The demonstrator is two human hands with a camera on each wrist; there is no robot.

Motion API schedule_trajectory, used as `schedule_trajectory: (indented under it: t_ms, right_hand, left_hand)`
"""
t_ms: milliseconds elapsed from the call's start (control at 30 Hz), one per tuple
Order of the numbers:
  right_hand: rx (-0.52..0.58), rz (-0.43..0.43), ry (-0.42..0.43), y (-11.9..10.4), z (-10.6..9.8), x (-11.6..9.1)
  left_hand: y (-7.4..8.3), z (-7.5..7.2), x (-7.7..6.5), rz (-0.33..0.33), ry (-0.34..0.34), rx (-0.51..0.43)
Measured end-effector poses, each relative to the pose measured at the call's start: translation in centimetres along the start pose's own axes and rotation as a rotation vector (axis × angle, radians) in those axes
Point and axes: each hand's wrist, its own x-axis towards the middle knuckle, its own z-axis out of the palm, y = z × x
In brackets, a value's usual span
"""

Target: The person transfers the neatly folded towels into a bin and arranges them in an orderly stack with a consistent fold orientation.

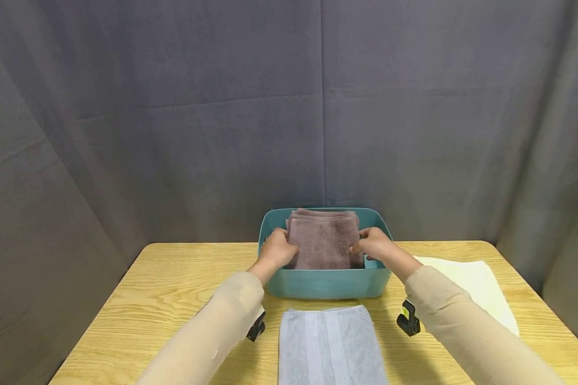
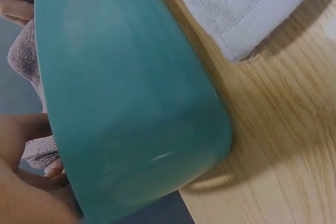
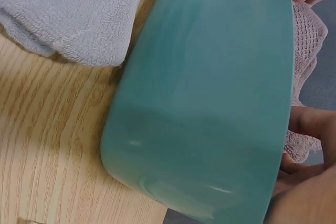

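A folded mauve-brown towel [image 1: 324, 240] stands partly inside a teal plastic bin [image 1: 325, 284] at the back of the table. My left hand [image 1: 276, 250] grips the towel's left edge, thumb on the near face. At the opposite edge, my right hand [image 1: 374, 246] pinches the towel between thumb and fingers. In both wrist views the bin's wall hides the towel's lower part and some fingertips. A light grey towel [image 1: 331, 345] with woven bands lies folded on the table, in front of the bin.
A pale cream cloth [image 1: 477, 289] lies flat at the right, partly behind my right forearm. The wooden table [image 1: 173, 299] ends just behind the bin, where a grey curtain [image 1: 221, 133] hangs. More curtain closes in the left and right sides.
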Motion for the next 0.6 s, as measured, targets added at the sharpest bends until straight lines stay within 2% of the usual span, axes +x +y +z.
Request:
schedule_trajectory:
  t_ms: [400,600]
  right_hand:
    - [-0.09,-0.012,-0.006,0.08,-0.03,-0.07]
    - [-0.124,-0.015,-0.008,0.08,0.06,0.21]
  left_hand:
    - [0.22,0.63,-0.16,0.059,0.027,0.127]
    - [0.54,0.55,-0.26,0.037,0.014,0.198]
